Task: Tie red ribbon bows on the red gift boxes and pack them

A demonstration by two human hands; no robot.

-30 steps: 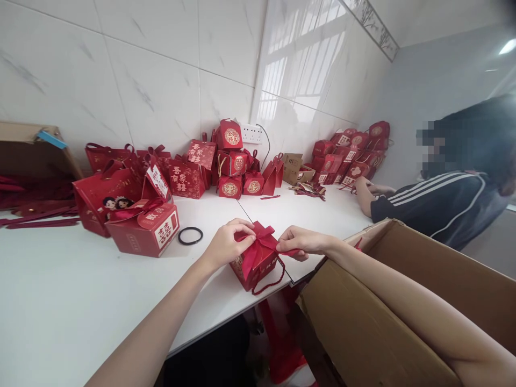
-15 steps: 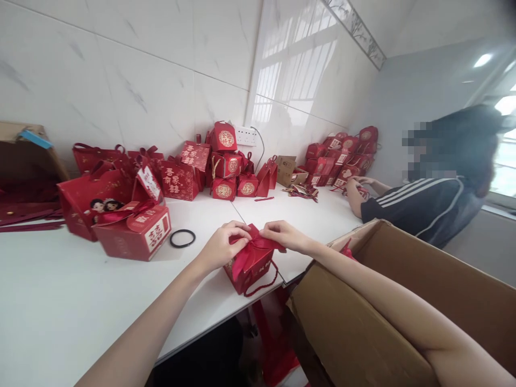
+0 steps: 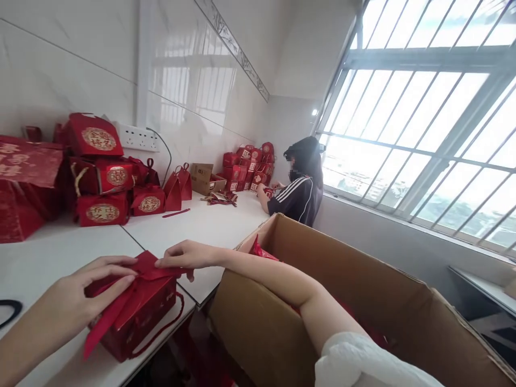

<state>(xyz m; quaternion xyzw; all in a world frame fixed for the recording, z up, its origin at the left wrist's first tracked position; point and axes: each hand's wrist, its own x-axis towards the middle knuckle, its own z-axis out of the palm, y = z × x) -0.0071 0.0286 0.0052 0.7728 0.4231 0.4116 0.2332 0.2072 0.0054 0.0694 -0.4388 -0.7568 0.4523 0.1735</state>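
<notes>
- Red gift box (image 3: 139, 322) sits on the white tabletop (image 3: 169, 234), toward eight o'clock in the view.
- Left hand (image 3: 78, 293), at the box's nine o'clock, pinches the red ribbon (image 3: 107, 320) on top.
- Right hand (image 3: 187, 255), apart from it at two o'clock, grips the ribbon too.
- Open cardboard carton (image 3: 258, 317): the box's three o'clock.

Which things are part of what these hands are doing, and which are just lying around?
Part of it:
- red box between the left hand and right hand
- red ribbon on its top, at their fingers

Seemingly just lying around:
- black ring
- small cardboard box
</notes>
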